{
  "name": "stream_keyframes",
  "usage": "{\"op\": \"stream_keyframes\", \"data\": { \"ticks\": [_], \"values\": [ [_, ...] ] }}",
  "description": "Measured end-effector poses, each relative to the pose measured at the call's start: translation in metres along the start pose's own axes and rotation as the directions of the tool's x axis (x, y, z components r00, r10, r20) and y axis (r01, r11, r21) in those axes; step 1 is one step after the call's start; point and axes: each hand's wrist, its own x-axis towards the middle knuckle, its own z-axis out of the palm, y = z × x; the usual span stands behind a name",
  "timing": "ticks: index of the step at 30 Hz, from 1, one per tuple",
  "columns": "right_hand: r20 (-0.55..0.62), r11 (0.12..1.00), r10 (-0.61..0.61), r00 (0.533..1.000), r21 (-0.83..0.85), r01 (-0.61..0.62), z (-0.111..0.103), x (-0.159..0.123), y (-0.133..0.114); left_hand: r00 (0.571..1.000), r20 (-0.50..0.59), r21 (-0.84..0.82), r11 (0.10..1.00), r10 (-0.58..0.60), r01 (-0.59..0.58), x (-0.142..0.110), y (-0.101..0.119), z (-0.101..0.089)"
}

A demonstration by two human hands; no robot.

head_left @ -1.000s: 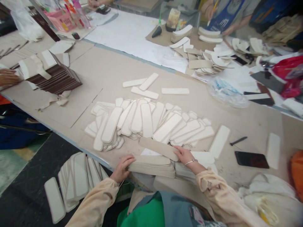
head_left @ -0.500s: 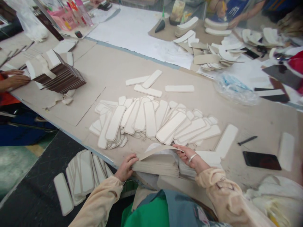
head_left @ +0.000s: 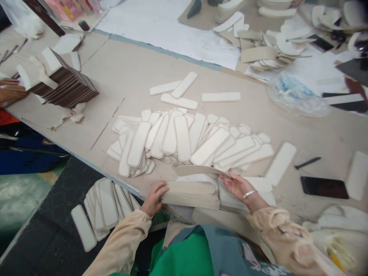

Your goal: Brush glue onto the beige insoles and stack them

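My right hand [head_left: 237, 188], with a silver bangle at the wrist, pinches the right end of a thin beige strip [head_left: 198, 170]. That strip is slightly curved and held above a neat stack of beige strips [head_left: 189, 196] at the table's near edge. Closed about the left end of this stack is my left hand [head_left: 155, 198], its fingertips on the upper corner. Another stack of pale strips [head_left: 230, 197] sits just right of it, partly hidden by my right hand. Beyond, a wide pile of white, round-cornered strips [head_left: 182, 138] fans across the table.
Loose white strips [head_left: 185, 85] lie past the pile. A phone [head_left: 324, 187] and a dark pen [head_left: 308, 163] are at right. More strips [head_left: 107, 207] lie low at left. A brown-edged stack [head_left: 69, 82] stands near another person's hand [head_left: 13, 92]. A plastic bag [head_left: 297, 96] lies far right.
The right hand has lifted the strip clear of the stack and moved slightly right; its left end has come away from my left hand. The view has tilted down a little.
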Motion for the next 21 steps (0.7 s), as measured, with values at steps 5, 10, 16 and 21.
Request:
{"op": "stream_keyframes", "data": {
  "ticks": [5,10,16,21],
  "values": [
    [0.042,0.990,-0.045,0.998,-0.131,0.050,0.003,0.003,0.005,1.000,0.027,0.007,1.000,0.015,-0.015,0.000,-0.003,0.000],
    [-0.038,0.908,-0.086,0.996,-0.415,0.062,0.014,0.018,0.024,0.999,0.036,0.020,0.999,0.029,-0.030,0.001,-0.001,-0.001],
    [-0.092,0.726,-0.219,0.971,-0.680,0.100,0.030,0.022,0.030,0.997,0.066,0.035,0.998,0.042,-0.044,0.001,-0.002,-0.002],
    [-0.088,0.730,-0.235,0.968,-0.673,0.116,0.030,0.028,0.029,0.998,0.058,0.056,0.998,0.001,-0.004,0.000,0.001,-0.002]
  ]
}}
